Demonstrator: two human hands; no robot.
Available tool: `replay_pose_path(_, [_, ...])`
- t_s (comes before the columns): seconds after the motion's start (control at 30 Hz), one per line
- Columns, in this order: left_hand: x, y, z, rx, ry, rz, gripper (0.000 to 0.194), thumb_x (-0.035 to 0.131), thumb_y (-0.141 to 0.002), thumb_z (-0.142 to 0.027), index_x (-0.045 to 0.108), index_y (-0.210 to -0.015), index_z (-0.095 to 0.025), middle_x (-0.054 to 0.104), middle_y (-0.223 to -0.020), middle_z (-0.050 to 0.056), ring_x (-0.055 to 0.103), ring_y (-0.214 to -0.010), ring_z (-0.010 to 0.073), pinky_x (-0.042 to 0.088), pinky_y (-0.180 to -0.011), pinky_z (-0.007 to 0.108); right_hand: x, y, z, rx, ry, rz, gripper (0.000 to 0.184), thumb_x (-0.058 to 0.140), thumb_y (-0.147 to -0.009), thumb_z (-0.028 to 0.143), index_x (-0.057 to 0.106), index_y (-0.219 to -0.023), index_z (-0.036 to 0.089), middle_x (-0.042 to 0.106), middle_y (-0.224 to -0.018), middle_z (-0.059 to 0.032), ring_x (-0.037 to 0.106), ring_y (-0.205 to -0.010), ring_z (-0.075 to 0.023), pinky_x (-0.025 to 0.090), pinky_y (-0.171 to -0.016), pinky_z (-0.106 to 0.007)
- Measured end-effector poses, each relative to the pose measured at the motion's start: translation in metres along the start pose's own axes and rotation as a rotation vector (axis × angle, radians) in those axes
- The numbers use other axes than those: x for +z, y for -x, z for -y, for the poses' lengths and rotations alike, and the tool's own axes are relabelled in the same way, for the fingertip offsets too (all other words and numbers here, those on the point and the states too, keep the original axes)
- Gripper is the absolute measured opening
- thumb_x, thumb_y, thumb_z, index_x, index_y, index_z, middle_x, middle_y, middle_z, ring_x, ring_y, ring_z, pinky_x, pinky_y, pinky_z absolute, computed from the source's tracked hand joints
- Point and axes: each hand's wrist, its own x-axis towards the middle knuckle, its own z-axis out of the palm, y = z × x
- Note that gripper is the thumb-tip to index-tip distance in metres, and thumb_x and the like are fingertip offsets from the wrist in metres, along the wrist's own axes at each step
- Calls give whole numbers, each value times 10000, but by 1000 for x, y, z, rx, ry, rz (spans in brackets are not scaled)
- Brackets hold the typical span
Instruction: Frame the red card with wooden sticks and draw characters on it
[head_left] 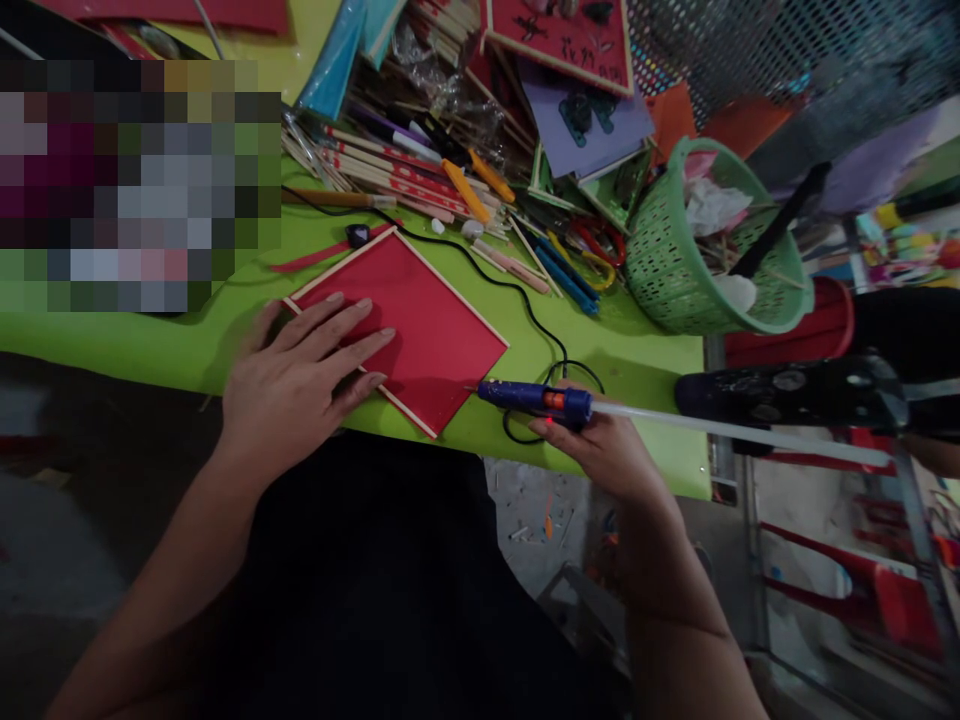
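Note:
A red square sheet [442, 340] lies at an angle on the green tabletop, with thin pale wooden sticks [450, 285] along three of its edges. The lower right edge shows no stick. My left hand [300, 375] rests on the left part of the sheet, fingers stretched out and spread. In my right hand [611, 440] is a blue hot glue gun [517, 397], its nozzle at the sheet's lower right edge. A long white glue stick [735, 432] juts out of its back, and a small red light glows on it.
Behind the sheet lie bundled wooden sticks [405, 175], orange-handled cutters [465, 190] and scissors [592, 250]. A green plastic basket [652, 250] holding scraps stands at the right. The glue gun's black cord [517, 285] loops across the green table [645, 370]. Beyond its right end is a black object [787, 393].

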Motion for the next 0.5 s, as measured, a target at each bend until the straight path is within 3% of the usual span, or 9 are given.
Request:
replay_pose_path(0.23, [1, 0, 0, -26, 39, 14, 447, 346, -1058, -500, 505, -1472, -443, 363, -1648, -161, 385, -1521, 260, 184, -1309, 510, -1, -2, -2, -9, 27, -22, 347, 679, -903, 552, 605, -839, 219, 641, -798, -28, 580, -712, -190, 432, -668, -307])
replay_pose_path(0.5, [0, 1, 0, 22, -43, -4, 424, 399, -1078, -447, 493, -1490, -404, 414, -1641, -71, 371, -1527, 222, 207, -1282, 513, 2, 1, -7, 95, -162, -10, 394, 697, -867, 589, 635, -879, 200, 605, -764, -13, 549, -671, -175, 442, -625, -293])
